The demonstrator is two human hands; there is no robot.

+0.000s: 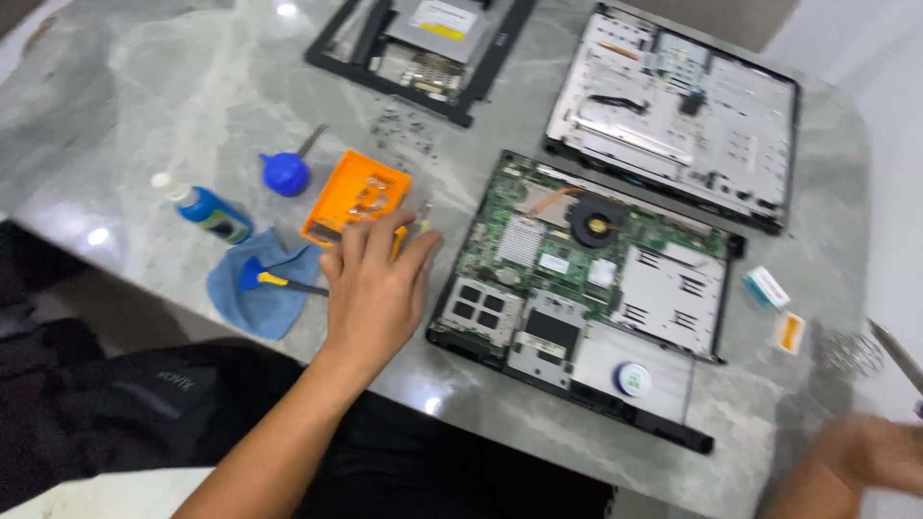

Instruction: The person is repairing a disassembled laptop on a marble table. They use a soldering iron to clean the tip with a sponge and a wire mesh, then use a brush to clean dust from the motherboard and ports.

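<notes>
My left hand (380,288) lies with fingers spread over a yellow-handled tool (398,240), at the near edge of an orange parts tray (356,197). Just to its right sits an opened laptop base (577,279) with a green circuit board and a round black fan (596,223). My right hand (865,457) is blurred at the bottom right corner, off the table's edge. A thin metal tool (899,356) shows above it; whether the hand holds it is unclear.
On the grey marble table (144,115) are a blue cloth (252,306) with a small brush (264,279), a blue bottle (207,213), a blue air blower (286,175), loose screws (399,130), a laptop cover (673,115), a frame with a drive (423,43), a round tin (633,380) and two small packets (766,286).
</notes>
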